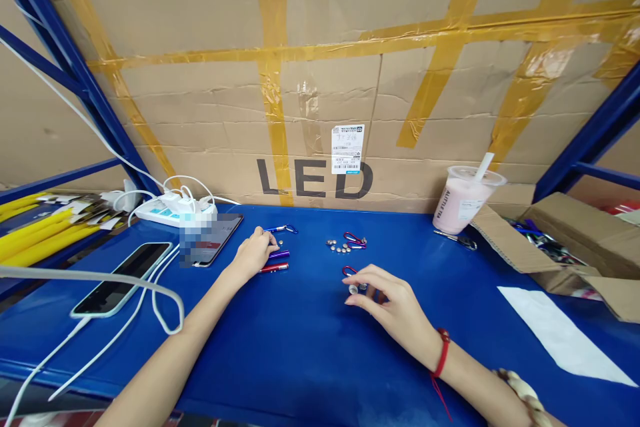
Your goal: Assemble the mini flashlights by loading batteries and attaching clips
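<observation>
My left hand [254, 255] is over the left ends of small metal tubes, its bent fingers closed at a purple tube [280, 255]. Just below lies a red tube [275, 267], and above is a blue tube with a blue carabiner [289, 229]. One button cell [281, 242] sits by those fingertips. Thumb and forefinger of my right hand [387, 290] curve around a small silver end cap [353, 289]; a red carabiner [349, 271] shows behind the fingers. Farther back, several button cells [345, 249] lie beside more red carabiners [354, 238].
A power strip [165, 211] and two phones with white cables are at left, one being a white-edged phone [123, 279]. A drink cup [463, 200], an open carton [575, 240] and white paper [560, 333] are at right. A large cardboard box [215, 120] stands behind.
</observation>
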Tool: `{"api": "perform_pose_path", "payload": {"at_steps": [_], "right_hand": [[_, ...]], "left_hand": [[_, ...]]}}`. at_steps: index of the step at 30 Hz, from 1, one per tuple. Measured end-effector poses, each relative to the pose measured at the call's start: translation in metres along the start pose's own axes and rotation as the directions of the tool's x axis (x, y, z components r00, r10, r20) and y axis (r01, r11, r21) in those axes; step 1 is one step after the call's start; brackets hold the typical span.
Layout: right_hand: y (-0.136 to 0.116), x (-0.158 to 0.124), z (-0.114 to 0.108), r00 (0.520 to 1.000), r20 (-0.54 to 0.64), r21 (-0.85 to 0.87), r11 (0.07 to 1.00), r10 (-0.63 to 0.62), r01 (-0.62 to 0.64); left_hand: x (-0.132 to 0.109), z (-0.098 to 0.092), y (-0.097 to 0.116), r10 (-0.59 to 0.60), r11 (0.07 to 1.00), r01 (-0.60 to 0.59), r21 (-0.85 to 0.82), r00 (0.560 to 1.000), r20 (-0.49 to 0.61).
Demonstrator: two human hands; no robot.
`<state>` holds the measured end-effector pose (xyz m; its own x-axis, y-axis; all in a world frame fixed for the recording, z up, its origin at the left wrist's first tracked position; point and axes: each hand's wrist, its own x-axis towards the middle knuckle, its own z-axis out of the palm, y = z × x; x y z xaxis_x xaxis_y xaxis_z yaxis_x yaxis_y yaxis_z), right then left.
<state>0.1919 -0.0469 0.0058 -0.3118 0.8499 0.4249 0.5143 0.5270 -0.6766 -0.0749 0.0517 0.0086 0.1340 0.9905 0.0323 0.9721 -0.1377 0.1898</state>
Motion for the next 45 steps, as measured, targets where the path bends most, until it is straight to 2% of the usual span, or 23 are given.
{"api": "perform_pose_path", "payload": {"at_steps": [3,5,9,12,15,20,24,28,30,35,42,45], "right_hand": [[0.001,0.001,0.0,1.0,0.003,0.013,1.0,-0.004,0.004],[0.002,0.002,-0.001,1.0,-0.002,0.024,1.0,-0.003,0.003],[0.004,0.003,0.0,1.0,0.014,0.025,0.999,0.021,-0.022],[0.005,0.004,0.002,0.998,0.052,0.022,0.999,0.044,-0.045],[0.005,0.004,0.003,0.993,0.102,0.016,0.998,0.064,-0.066],[0.004,0.003,0.004,0.992,0.112,-0.016,0.998,0.063,-0.061],[0.005,0.002,0.004,0.997,0.059,-0.026,0.998,0.055,-0.054],[0.007,0.001,0.004,0.998,0.033,-0.015,0.999,0.043,-0.043],[0.007,0.0,0.004,0.999,0.029,-0.017,0.999,0.042,-0.042],[0.007,0.0,0.003,0.999,0.036,-0.027,0.999,0.04,-0.039],[0.006,0.0,0.004,0.999,0.017,-0.013,0.999,0.046,-0.046],[0.006,-0.001,0.004,0.999,0.001,-0.013,0.999,0.033,-0.033]], "left_hand": [[0.001,-0.002,0.0,0.001,0.999,-0.002,-0.048,1.0,-0.025],[0.001,-0.005,0.001,0.023,0.995,-0.031,-0.091,0.996,-0.089],[-0.004,-0.013,0.014,0.132,0.954,-0.2,-0.226,0.95,-0.283],[-0.015,-0.012,0.035,0.254,0.853,-0.408,-0.325,0.869,-0.424],[-0.03,-0.006,0.059,0.408,0.695,-0.62,-0.365,0.758,-0.509],[-0.049,0.001,0.081,0.497,0.589,-0.739,-0.327,0.65,-0.574],[-0.054,0.002,0.082,0.547,0.563,-0.799,-0.214,0.553,-0.629],[-0.055,0.004,0.08,0.633,0.548,-0.831,-0.101,0.49,-0.599],[-0.056,0.004,0.08,0.651,0.545,-0.834,-0.081,0.483,-0.586],[-0.058,0.002,0.082,0.651,0.572,-0.817,-0.08,0.511,-0.562],[-0.058,0.003,0.084,0.648,0.567,-0.817,-0.106,0.521,-0.555],[-0.059,0.003,0.086,0.609,0.571,-0.802,-0.176,0.558,-0.564]]}}
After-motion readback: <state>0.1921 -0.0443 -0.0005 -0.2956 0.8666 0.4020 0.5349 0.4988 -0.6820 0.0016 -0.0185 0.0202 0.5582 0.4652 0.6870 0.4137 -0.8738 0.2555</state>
